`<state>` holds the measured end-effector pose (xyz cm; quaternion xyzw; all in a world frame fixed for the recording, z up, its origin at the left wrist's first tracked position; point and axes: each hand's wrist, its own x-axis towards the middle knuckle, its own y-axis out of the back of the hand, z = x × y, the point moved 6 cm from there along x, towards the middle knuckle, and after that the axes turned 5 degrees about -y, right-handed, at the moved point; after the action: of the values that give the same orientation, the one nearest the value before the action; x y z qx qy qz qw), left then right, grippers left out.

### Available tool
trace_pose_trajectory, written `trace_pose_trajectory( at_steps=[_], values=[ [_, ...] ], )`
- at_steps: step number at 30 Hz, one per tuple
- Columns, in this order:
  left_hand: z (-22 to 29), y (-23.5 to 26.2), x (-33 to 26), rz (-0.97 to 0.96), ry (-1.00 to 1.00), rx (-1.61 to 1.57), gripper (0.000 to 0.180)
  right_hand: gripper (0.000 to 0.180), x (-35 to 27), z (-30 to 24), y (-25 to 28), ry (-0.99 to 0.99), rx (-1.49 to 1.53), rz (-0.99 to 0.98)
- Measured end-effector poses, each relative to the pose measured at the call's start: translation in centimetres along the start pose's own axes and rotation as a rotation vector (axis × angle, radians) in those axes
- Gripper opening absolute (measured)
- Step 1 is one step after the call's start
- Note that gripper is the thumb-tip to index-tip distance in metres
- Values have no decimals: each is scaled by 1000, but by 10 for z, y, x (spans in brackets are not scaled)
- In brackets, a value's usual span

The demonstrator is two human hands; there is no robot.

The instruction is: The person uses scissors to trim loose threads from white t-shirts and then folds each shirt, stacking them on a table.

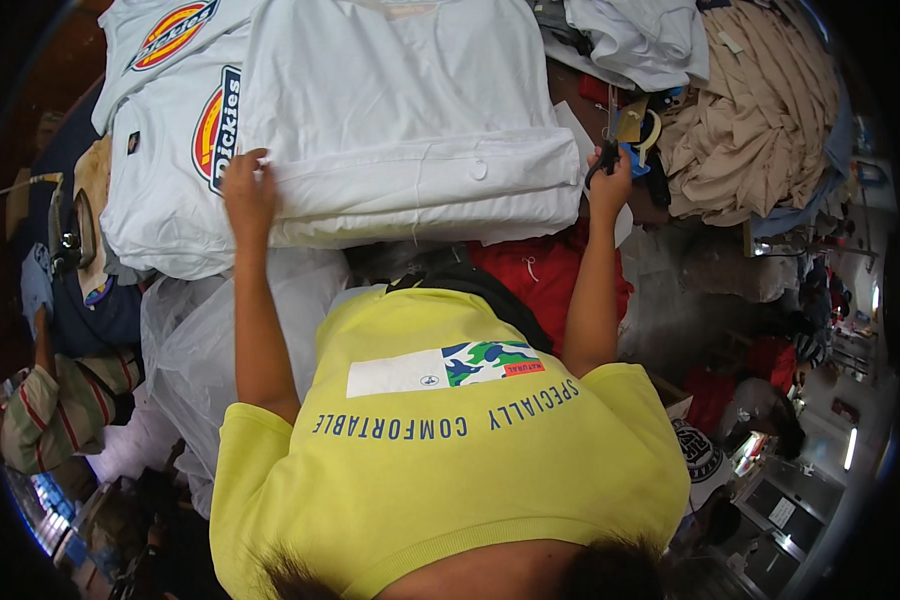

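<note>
Two hands up on the stack, so we've got both busy. Our left hand [249, 190] sits at about 10 o'clock, fingers curled down and pinching the left edge of the folded white cotton garment stack [410, 130]. Our right hand [610, 175], around 1 o'clock, is closed around dark-handled scissors [607, 150], just off the stack's right corner. Beige crumpled fabric pile [760, 110] sits at 2 o'clock, red cloth [540, 275] just below the stack, clear plastic bags [210, 330] at 8 o'clock.
</note>
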<state>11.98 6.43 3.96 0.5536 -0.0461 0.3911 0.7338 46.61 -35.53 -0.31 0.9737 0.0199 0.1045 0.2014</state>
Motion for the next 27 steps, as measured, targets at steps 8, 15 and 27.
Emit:
trace_pose_trajectory(
  at_steps=[8, 15, 27],
  values=[
    [154, -115, -37, -373, -1, -243, 21, 55, -17, 0, 27, -138, -420, -96],
    [156, -114, -58, -479, -138, -431, 9, 54, 0, 49, 44, -91, -501, -146],
    [6, -66, -205, -1237, 275, -150, 26, 44, -2, 30, 41, -130, -817, -240]
  ],
)
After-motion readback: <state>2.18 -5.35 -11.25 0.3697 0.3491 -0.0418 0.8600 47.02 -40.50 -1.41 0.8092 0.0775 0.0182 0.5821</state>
